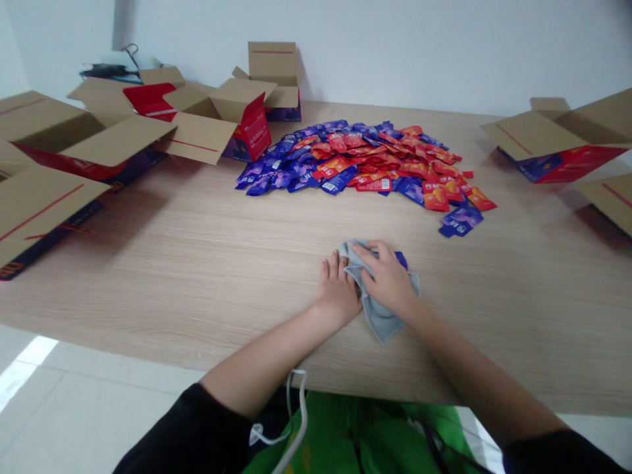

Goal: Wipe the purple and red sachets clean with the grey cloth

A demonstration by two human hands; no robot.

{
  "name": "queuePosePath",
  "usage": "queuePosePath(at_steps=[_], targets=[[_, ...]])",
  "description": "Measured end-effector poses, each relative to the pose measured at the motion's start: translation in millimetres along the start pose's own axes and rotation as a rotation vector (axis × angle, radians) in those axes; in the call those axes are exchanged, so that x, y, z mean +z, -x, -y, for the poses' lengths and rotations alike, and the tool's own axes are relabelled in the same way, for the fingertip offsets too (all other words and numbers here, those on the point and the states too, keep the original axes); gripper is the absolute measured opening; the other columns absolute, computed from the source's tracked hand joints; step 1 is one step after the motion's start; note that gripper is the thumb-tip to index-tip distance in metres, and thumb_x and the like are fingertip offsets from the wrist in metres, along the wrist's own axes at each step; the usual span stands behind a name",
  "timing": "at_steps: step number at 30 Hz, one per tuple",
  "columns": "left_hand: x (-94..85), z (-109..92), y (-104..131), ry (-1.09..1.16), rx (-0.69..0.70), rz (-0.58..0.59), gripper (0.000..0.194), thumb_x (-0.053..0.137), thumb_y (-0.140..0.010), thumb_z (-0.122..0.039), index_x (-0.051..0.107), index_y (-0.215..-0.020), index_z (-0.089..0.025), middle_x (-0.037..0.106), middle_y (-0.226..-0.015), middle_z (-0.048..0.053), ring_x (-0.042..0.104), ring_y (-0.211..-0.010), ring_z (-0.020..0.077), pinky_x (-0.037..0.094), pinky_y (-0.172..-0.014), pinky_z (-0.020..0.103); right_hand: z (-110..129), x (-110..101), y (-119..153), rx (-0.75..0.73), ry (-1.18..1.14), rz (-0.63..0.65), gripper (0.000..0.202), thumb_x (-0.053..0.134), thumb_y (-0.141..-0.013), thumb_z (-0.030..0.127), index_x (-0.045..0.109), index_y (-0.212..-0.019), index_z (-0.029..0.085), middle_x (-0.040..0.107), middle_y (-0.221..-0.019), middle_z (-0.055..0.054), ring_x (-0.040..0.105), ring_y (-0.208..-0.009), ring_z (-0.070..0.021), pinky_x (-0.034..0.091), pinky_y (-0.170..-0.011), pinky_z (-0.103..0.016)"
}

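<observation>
My right hand (390,280) presses a grey cloth (382,322) onto the table, its fingers bent over the fabric. From beneath the cloth and hand pokes the corner of a blue sachet (401,260); the rest of it is hidden. My left hand (339,289) lies on the wood at the cloth's left edge, fingers stretched out and slightly apart. Beyond both hands is a wide heap of blue sachets (295,176) and red sachets (395,158). One blue sachet (461,220) lies at the heap's near right edge.
Open cardboard boxes crowd the left side, including a large box (123,141) and a nearer box (44,197). Another box (274,72) stands at the back. To the right are an open box (548,141) and part of another (609,197). A white cable (302,415) hangs before my body.
</observation>
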State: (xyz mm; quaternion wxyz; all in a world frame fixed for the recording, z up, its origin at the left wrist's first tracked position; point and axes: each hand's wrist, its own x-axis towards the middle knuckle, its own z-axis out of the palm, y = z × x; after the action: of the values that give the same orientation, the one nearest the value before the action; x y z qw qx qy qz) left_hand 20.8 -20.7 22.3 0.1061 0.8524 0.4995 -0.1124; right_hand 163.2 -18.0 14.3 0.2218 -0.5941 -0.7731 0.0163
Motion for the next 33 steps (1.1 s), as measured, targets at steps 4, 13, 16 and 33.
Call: queuePosePath(at_steps=[4,13,16,33], targets=[[-0.7,-1,0,-0.018,0.0,0.002,0.071,0.038,-0.096,-0.048,0.033,-0.152,-0.004,0.02,-0.162,0.017,0.007,-0.151,0.0366,0.015,-0.12,0.054,2,9,7,0.022,0.159,0.055,0.046,0.052,-0.087,0.026,0.064,-0.131,0.025,0.055,-0.121,-0.014,0.05,-0.103,-0.0295,0.047,-0.089,-0.044],[2.8,-2,-2,0.016,-0.037,-0.046,0.091,0.039,-0.093,-0.066,0.017,-0.157,-0.005,0.006,-0.164,0.015,0.004,-0.151,0.0362,0.016,-0.121,0.054,-50,-12,49,0.217,0.295,-0.058,0.045,0.049,-0.089,0.029,0.063,-0.131,0.02,0.052,-0.115,-0.015,0.053,-0.102,-0.029,0.048,-0.087,-0.044],[2.0,-2,-1,0.016,-0.039,-0.042,0.09,0.038,-0.093,-0.065,0.016,-0.156,-0.004,0.005,-0.164,0.015,0.004,-0.151,0.0364,0.016,-0.121,0.054,-61,-18,60,0.256,0.322,-0.047,0.044,0.049,-0.089,0.03,0.065,-0.129,0.019,0.052,-0.108,-0.014,0.054,-0.096,-0.0284,0.048,-0.086,-0.044],[-0.4,-1,1,-0.015,0.006,-0.025,0.084,0.037,-0.095,-0.062,0.02,-0.156,-0.008,0.012,-0.164,0.016,0.007,-0.15,0.0384,0.017,-0.12,0.055,-15,-3,21,-0.163,-0.057,0.106,0.046,0.049,-0.082,0.01,0.069,-0.121,0.022,0.057,-0.118,-0.011,0.05,-0.105,-0.0267,0.046,-0.094,-0.044]])
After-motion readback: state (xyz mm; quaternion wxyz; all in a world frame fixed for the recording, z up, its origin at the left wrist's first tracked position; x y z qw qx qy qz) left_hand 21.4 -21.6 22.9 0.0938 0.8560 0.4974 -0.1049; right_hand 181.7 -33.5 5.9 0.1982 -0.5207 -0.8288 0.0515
